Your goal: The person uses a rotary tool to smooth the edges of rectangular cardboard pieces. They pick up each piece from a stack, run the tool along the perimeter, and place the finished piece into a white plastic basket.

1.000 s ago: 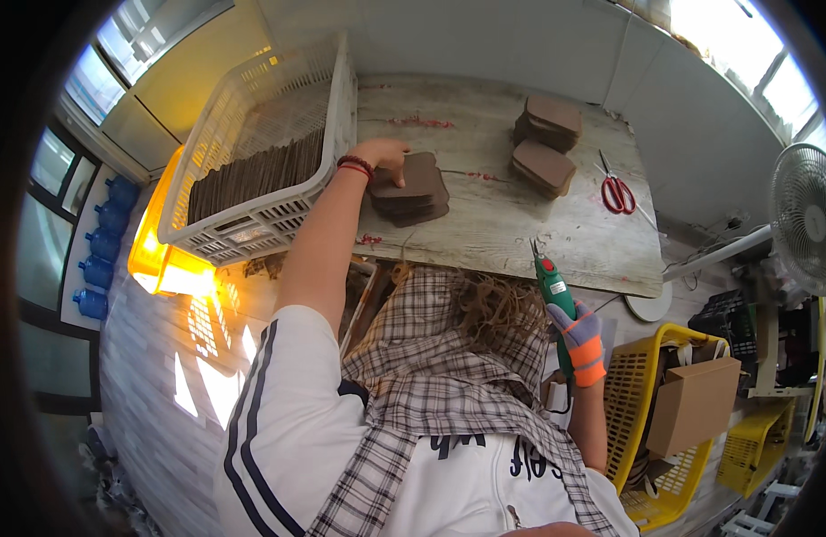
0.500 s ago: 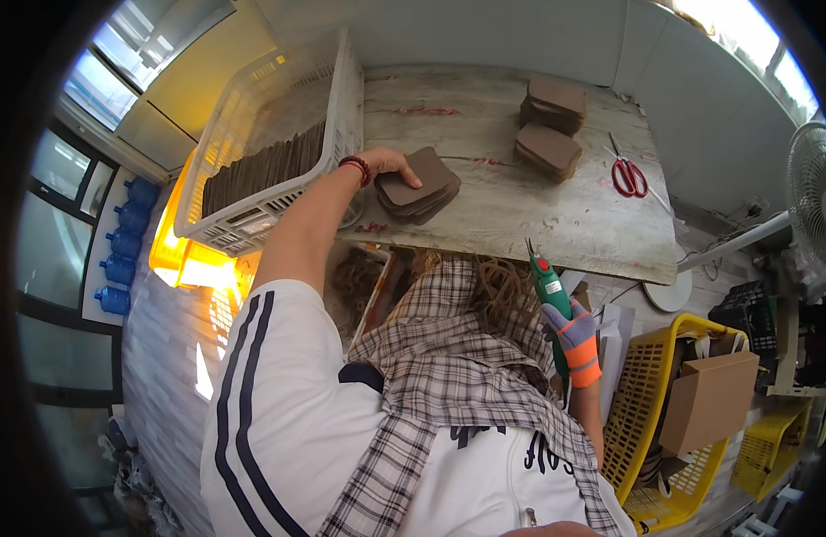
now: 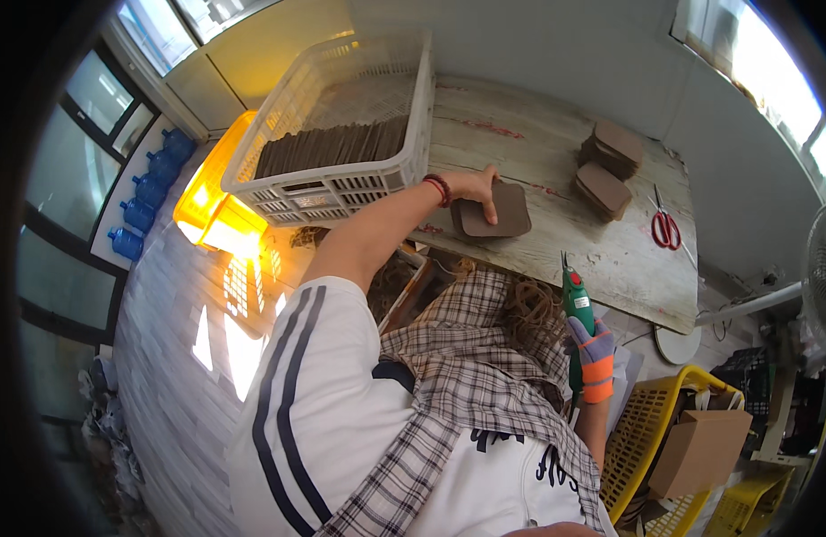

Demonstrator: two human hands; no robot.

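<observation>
My left hand (image 3: 475, 188), bare with red beads at the wrist, grips a small stack of brown rounded-corner pads (image 3: 505, 217) near the table's front edge. Its thumb lies across the top pad; the other fingers are partly hidden at the far left side. Off the table's front edge, my right hand (image 3: 596, 358) wears a grey and orange glove. It is closed round green electric scissors (image 3: 577, 302) with a red button, their thin pointed blades directed up and away from me.
A white crate (image 3: 328, 197) at the left of the worktable (image 3: 556, 242) holds a long row of brown pads (image 3: 332, 149). Two more pad stacks (image 3: 603, 190) and red-handled scissors (image 3: 665, 230) lie right. A yellow basket (image 3: 632, 447) holding a cardboard box (image 3: 702, 452) and a fan (image 3: 825, 277) stand beyond.
The view has shifted, so the scene sits farther right. The pads under my left hand, fanned unevenly before, are now squared into a neater stack. My right hand still holds the electric scissors.
</observation>
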